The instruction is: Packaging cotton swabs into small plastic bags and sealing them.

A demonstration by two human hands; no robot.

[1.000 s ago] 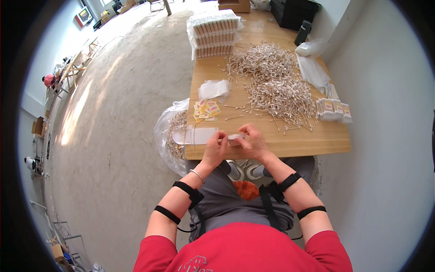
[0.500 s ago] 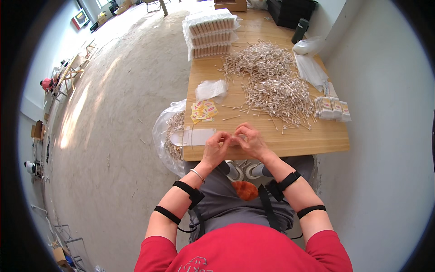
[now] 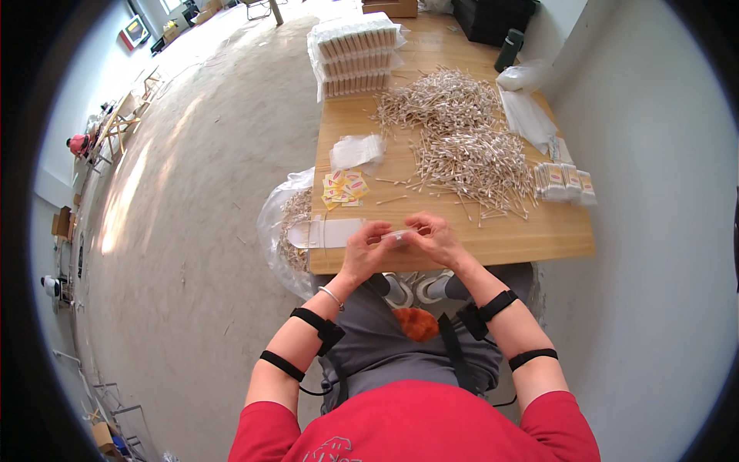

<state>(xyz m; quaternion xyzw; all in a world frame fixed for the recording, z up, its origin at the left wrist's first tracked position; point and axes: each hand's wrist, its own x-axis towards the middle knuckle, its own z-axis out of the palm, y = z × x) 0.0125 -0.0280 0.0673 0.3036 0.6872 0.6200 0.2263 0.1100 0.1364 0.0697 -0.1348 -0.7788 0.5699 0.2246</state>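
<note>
Near the front edge of the table, my left hand (image 3: pixel 368 249) and my right hand (image 3: pixel 433 240) hold a small whitish, see-through packet (image 3: pixel 396 236) between their fingertips. It looks like a little plastic bag; what it contains is too small to tell. Just left of my left hand lies a flat white tray-like piece (image 3: pixel 342 232). Behind that are scattered yellow-and-white labels (image 3: pixel 344 189) and a pile of clear little bags (image 3: pixel 357 152). A big heap of cotton swabs (image 3: pixel 471 158) covers the middle of the table beyond my hands.
Filled packets (image 3: pixel 564 185) stand in a row at the right edge. Wrapped stacks of swabs (image 3: pixel 356 58) sit at the far left. A dark bottle (image 3: pixel 509 51) and plastic bags (image 3: pixel 526 108) lie along the right wall. Left of the table hangs a clear sack (image 3: pixel 279 231) of swabs.
My fingers have spread slightly, and more of the packet shows between them. My right hand has shifted a little to the right; the things on the table stay put.
</note>
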